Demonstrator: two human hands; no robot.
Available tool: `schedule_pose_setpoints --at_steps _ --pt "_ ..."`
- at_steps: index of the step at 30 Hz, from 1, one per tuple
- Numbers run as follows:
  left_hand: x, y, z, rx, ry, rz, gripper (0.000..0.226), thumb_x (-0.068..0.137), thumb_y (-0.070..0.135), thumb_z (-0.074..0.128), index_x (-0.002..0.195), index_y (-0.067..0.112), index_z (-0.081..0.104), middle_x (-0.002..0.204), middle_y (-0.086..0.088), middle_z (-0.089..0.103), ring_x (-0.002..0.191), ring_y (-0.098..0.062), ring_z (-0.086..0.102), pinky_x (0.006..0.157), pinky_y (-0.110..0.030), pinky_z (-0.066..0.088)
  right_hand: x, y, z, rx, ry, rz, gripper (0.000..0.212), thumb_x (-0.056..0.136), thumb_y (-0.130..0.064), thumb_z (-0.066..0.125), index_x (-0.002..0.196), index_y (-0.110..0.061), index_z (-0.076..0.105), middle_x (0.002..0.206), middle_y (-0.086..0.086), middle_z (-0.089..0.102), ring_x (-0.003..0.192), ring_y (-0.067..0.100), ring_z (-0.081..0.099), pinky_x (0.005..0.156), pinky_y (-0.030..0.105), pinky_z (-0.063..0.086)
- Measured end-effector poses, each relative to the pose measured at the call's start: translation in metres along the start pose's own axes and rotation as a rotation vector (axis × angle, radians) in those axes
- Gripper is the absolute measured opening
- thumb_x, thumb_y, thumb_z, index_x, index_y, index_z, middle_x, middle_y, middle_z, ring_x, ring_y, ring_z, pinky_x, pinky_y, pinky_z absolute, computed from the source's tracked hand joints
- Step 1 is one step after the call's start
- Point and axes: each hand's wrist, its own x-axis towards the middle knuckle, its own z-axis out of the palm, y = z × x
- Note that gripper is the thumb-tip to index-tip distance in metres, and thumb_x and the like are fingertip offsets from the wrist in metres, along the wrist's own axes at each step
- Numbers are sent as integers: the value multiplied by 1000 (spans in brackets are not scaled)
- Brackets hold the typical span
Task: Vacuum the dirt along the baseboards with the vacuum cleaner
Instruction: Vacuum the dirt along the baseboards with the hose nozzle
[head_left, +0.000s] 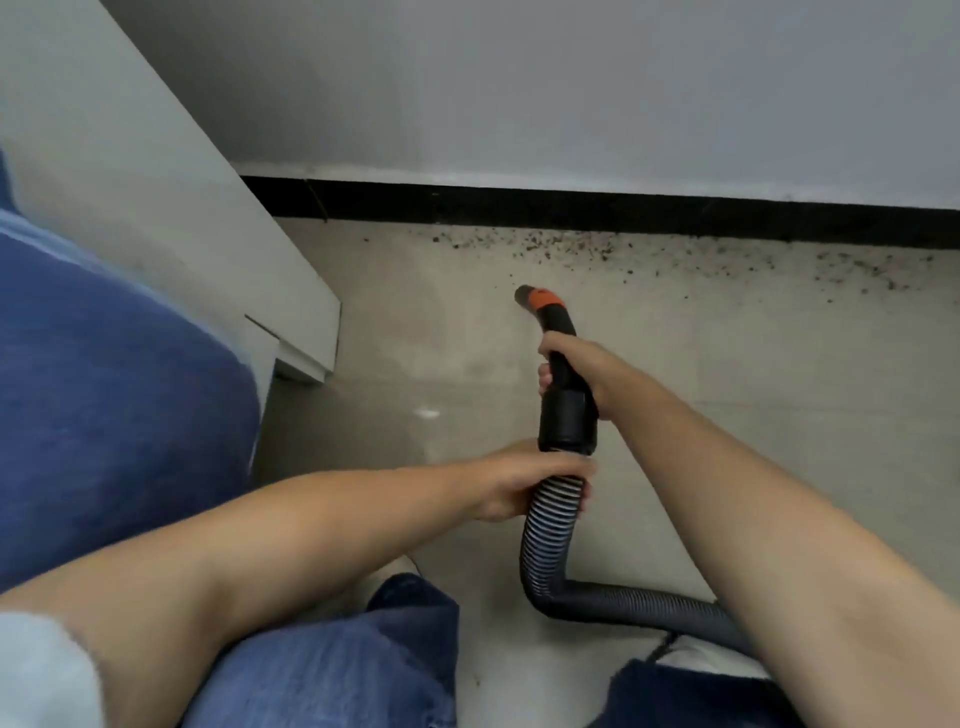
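A black baseboard (571, 214) runs along the foot of the grey wall. Dark crumbs of dirt (561, 248) lie scattered on the pale floor just in front of it, stretching to the right. The vacuum cleaner's black curved handle (566, 400) ends in an orange-ringed open nozzle (535, 297), which sits a little short of the dirt. My right hand (576, 364) grips the handle. My left hand (524, 486) holds the ribbed grey hose (545, 545) just below the black cuff. The hose bends away to the lower right.
A white cabinet (171, 218) stands at the left, its corner close to the baseboard. Blue fabric (104, 389) fills the left edge. My knees in blue jeans (353, 665) are at the bottom, over the pale floor (753, 441).
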Motion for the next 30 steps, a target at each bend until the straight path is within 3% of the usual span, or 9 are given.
schedule_pose_setpoints --at_steps 4,7,12,22,30 --pt "46 -49 -20 -83 33 -44 9 92 12 58 83 11 56 61 -1 64 55 -11 62 63 -23 54 40 43 -8 -7 -18 -41 11 87 -9 54 81 -9 45 55 6 46 39 17 44 45 23 47" --pt "56 -61 -29 -73 21 -41 10 93 12 58 83 10 56 62 -2 65 59 -10 64 63 -21 54 49 55 -4 -68 18 -129 10 86 -6 56 86 -7 45 57 9 46 41 19 45 46 26 46" --pt "51 -55 -18 -45 34 -31 8 91 10 60 85 7 55 66 -5 62 56 -10 62 58 -20 52 40 51 -13 -57 116 -150 10 87 -7 58 88 -6 48 56 9 48 44 22 46 49 31 47" --pt "69 -45 -32 -86 221 51 14 88 13 65 91 4 55 61 -6 62 52 -13 60 56 -23 51 64 30 5 -147 45 -196 12 89 -8 58 95 -5 48 59 9 50 45 21 49 49 31 50" --pt "82 -19 -38 -5 312 129 11 87 15 66 87 9 58 57 -2 64 49 -13 61 57 -25 52 77 6 -3 -60 164 -228 12 87 -8 58 94 -6 49 60 10 51 44 21 49 50 32 49"
